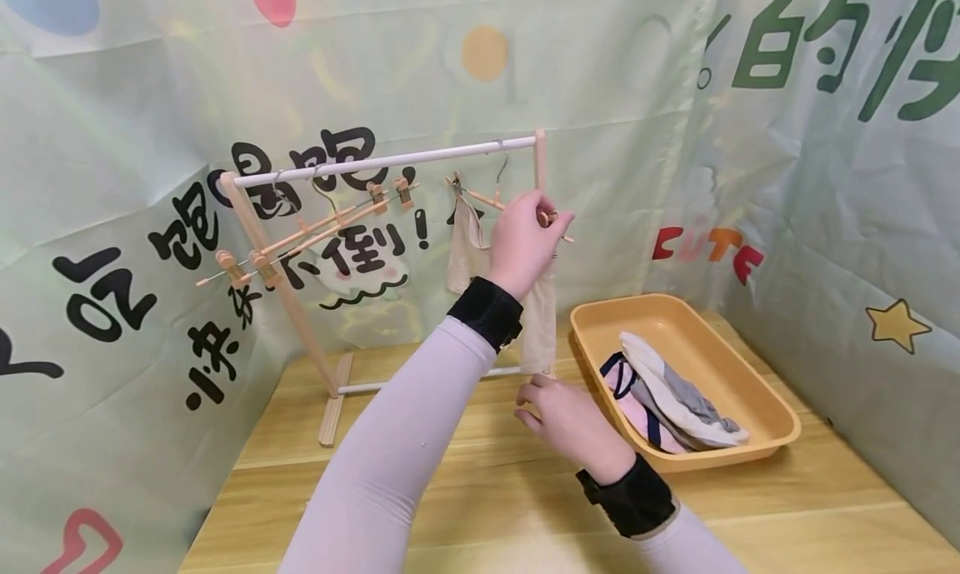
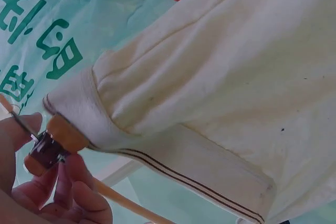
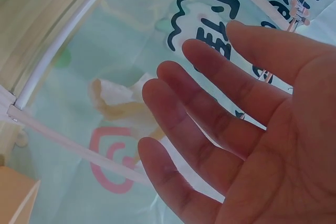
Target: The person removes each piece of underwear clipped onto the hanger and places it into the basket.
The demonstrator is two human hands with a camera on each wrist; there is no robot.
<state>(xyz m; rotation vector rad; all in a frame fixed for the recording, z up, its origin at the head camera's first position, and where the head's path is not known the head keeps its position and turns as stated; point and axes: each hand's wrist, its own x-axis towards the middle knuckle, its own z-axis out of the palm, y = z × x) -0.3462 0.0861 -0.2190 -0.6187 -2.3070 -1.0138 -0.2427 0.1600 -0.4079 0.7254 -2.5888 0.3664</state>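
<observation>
A cream garment (image 1: 538,328) hangs from a wooden clip hanger (image 1: 480,197) at the right part of the rack. My left hand (image 1: 528,237) pinches the hanger's right-hand wooden clip (image 2: 68,135); in the left wrist view the clip's front end bites the corner of the garment's edge, which has thin brown stripes. Another clip (image 1: 455,182) grips the garment's other upper corner. Lower down, my right hand (image 1: 573,420) is beside the garment's bottom end, fingers spread and slightly bent, palm bare in the right wrist view.
The small rack has a white top bar (image 1: 390,157) and wooden posts. Two more clip hangers (image 1: 330,228) hang at its left, without clothes. At right on the wooden table (image 1: 480,491) stands a yellow tray (image 1: 772,428) holding crumpled clothes (image 1: 667,399). Printed cloth (image 1: 600,57) encloses the back and sides.
</observation>
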